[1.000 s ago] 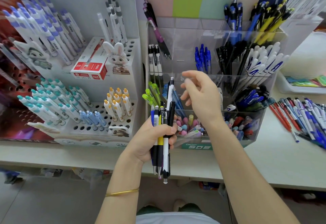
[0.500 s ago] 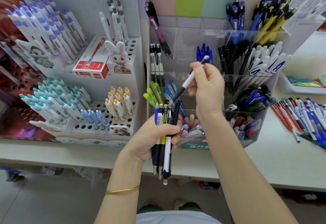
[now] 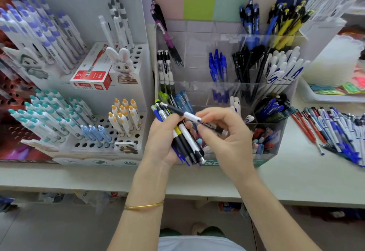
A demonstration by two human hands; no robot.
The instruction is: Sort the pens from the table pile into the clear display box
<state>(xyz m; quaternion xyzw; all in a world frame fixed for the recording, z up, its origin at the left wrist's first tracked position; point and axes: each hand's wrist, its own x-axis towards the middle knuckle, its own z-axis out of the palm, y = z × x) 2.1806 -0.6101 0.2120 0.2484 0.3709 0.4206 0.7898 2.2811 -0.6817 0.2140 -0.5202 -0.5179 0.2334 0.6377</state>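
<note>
Hands sit just in front of clear display box (image 3: 197,39); right hand (image 3: 227,138) pinches black-and-white pen (image 3: 189,116) — long axis crosswise, one end up-left, over bundle (image 3: 185,142) clenched in left hand (image 3: 166,142). Pen lies inside the right grip; box compartments straight beyond it, right hand nearer — remaining pile (image 3: 335,132) on tabletop (image 3: 286,175), right of box.

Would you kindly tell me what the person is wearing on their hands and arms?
The left hand and right hand are ungloved, and no sleeves are in view. A thin gold bangle circles the left wrist; the right wrist wears nothing.
</note>
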